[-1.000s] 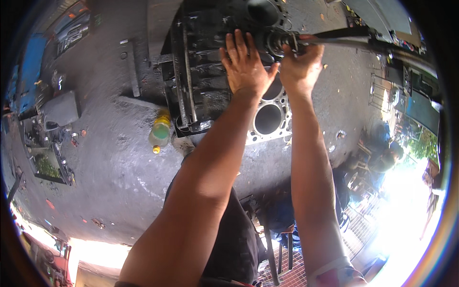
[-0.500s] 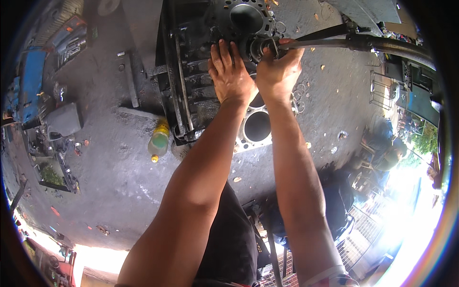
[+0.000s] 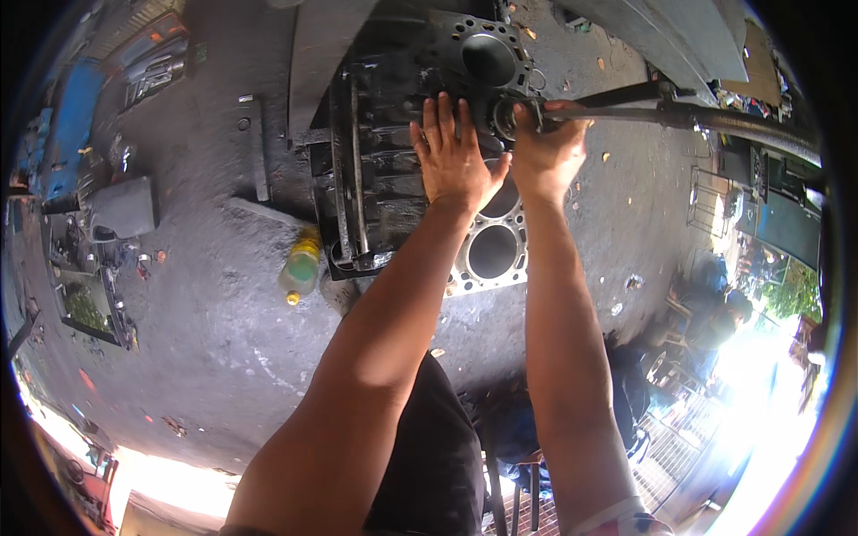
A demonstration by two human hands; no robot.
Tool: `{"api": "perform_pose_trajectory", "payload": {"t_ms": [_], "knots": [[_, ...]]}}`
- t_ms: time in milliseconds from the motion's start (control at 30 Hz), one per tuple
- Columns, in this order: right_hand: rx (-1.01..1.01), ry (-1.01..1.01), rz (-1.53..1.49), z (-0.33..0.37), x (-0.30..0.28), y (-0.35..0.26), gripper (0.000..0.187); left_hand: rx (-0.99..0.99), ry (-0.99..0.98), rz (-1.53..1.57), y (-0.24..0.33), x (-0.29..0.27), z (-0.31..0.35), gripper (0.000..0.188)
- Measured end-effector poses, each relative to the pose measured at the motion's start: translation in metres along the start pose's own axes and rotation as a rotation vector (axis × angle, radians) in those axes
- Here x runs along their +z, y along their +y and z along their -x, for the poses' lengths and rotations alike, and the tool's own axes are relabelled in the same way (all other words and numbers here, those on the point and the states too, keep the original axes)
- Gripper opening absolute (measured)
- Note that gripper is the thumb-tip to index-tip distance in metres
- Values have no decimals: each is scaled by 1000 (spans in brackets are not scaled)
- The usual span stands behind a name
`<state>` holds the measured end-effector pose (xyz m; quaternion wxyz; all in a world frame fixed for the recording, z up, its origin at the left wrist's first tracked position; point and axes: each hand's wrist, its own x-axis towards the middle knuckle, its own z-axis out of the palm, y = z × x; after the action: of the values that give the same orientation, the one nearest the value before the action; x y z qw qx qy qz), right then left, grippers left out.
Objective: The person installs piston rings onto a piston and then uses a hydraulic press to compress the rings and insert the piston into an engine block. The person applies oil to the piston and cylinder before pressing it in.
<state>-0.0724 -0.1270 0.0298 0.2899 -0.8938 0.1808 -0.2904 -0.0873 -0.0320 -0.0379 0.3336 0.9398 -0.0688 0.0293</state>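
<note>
An engine block (image 3: 380, 161) with large round bores lies ahead of me, its pale top face (image 3: 460, 280) showing around the nearest bore. My left hand (image 3: 454, 170) rests flat on the block, fingers spread and thumb out to the side. To its right, my right hand (image 3: 548, 161) is curled around a dark round metal part (image 3: 506, 118) with a ring-shaped edge, seated over the block's middle. A metal bar (image 3: 617, 114) runs rightward from beside the right fingers. My palm hides the underside of that part.
Left of the block lies a yellow-capped bottle (image 3: 301, 268) with greenish contents. Farther left are a flat metal bar (image 3: 259, 152), a grey jerrycan (image 3: 123, 207) and a blue metal case (image 3: 71, 125). A thick pipe (image 3: 751, 132) crosses at the upper right.
The whole view has shifted, so block and hands sit lower and farther right in it. My left thumb has swung out from the palm. My right hand keeps its grip.
</note>
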Motion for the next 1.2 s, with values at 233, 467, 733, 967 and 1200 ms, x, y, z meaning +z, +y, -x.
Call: {"api": "perform_pose_trajectory", "payload": {"t_ms": [233, 467, 733, 967, 1200], "knots": [[-7, -147, 85, 0, -14, 3, 41, -19, 326, -124, -164, -56, 105, 55], [-73, -222, 114, -5, -19, 8, 39, -834, -308, -182, -315, -93, 264, 69], [-78, -161, 116, -3, -10, 14, 45, -1057, -419, -98, -319, -67, 271, 58], [16, -141, 202, -8, -10, 11, 45, -1008, -261, 0, -319, -54, 287, 47], [-40, -132, 41, -4, -7, 18, 41, -710, -103, -8, -316, -92, 296, 34]]}}
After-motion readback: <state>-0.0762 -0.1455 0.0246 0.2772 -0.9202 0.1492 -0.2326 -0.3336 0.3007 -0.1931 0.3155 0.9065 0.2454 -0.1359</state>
